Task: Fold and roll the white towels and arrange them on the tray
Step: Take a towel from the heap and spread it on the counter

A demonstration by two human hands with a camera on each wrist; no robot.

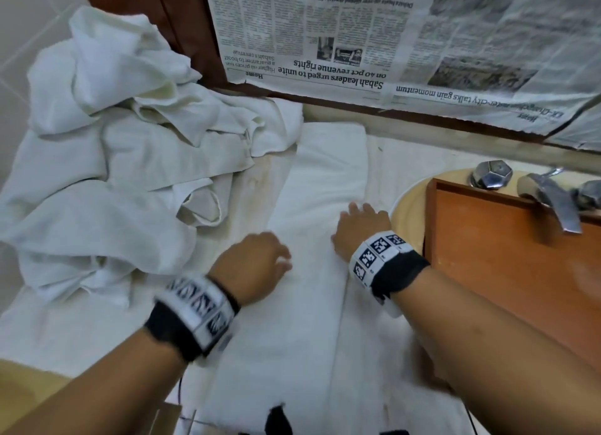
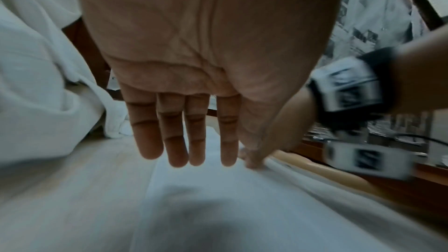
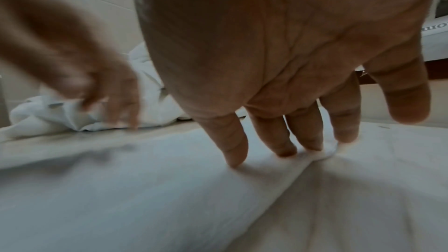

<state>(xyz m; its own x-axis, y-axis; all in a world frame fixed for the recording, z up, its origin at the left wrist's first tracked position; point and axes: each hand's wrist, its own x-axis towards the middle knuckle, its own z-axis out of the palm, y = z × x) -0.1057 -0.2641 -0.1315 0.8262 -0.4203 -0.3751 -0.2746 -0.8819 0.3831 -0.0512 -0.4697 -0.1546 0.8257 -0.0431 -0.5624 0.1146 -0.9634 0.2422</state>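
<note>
A long white towel (image 1: 312,239), folded lengthwise into a strip, lies flat on the cloth-covered counter, running away from me. My right hand (image 1: 361,213) presses straight fingers (image 3: 286,141) onto the strip's right folded edge (image 3: 303,168). My left hand (image 1: 283,259) is over the strip's left side with its fingers (image 2: 179,141) straight and spread, just above the towel (image 2: 218,198); it looks blurred in the right wrist view. Neither hand holds anything. The orange wooden tray (image 1: 494,272) sits to the right, across the sink.
A loose pile of unfolded white towels (image 1: 123,148) fills the left of the counter. The beige sink rim (image 1: 406,207) and chrome taps (image 1: 549,197) are by the tray. Newspaper (image 1: 374,44) covers the wall behind.
</note>
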